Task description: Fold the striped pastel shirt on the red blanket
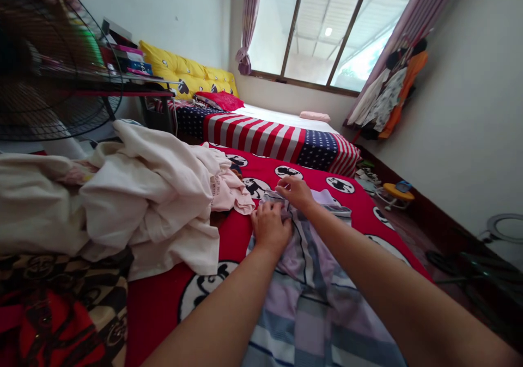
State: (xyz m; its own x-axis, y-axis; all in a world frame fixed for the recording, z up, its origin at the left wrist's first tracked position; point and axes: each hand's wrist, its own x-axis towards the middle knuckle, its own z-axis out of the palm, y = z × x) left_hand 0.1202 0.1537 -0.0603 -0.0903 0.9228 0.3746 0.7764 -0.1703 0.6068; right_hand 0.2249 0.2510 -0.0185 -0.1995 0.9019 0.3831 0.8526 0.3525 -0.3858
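A plaid shirt point(306, 307) in grey, lilac and blue lies spread on a red bedcover with round black-and-white figures. My left hand point(272, 226) rests flat on its upper left part, fingers stretched out and slightly apart. Just beyond it, my right hand point(297, 193) has its fingers curled in a pinch at the far edge of the shirt, by the collar. The fabric between those fingertips is too small to make out clearly. My right forearm crosses over the shirt and covers part of its right side.
Left of the shirt are heaped cream cloth point(163, 187) and a pale pink garment point(231, 190). A fan point(61, 56) stands at the left edge. Behind is a second bed with a striped cover point(261, 135). A yellow-topped stool point(398, 191) stands at the right.
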